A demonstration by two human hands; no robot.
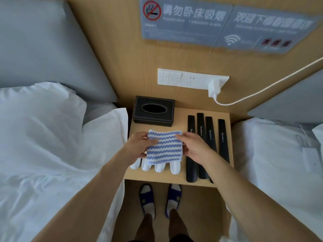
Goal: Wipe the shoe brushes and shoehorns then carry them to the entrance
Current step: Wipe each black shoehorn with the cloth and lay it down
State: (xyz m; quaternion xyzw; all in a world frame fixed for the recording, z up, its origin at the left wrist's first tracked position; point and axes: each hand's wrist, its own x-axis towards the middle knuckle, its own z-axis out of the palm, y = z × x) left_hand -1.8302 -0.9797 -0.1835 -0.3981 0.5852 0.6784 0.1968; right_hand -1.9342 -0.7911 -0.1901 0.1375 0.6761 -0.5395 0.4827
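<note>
Striped cloth: blue-and-white zigzag cloth (164,147), one in all, stretched between both hands above the front half of the wooden nightstand (176,117).
Left hand: left hand (138,144) reaches in from the lower left, forearm bare, thumb on top and fingers beneath pinching the cloth's left edge.
Right hand: right hand (193,145) comes in from the lower right, thumb and fingers pinching the cloth's right edge, its wrist passing over the nearest shoehorn.
Shoe brushes: four white shoe brushes (158,166) lie side by side at the nightstand's front left, their far ends hidden under the cloth and the hands.
Shoehorns: four black shoehorns (210,135) lie lengthwise along the nightstand's right side, printed "Shoehorn", close together, broad ends toward the person.
Tissue box: one black tissue box (153,110) at the nightstand's back left corner, against the wall.
Beds: white bedding (43,137) on either side of the nightstand.
Charger: one white plug (215,88) in the wall socket strip, cable running off right.
</note>
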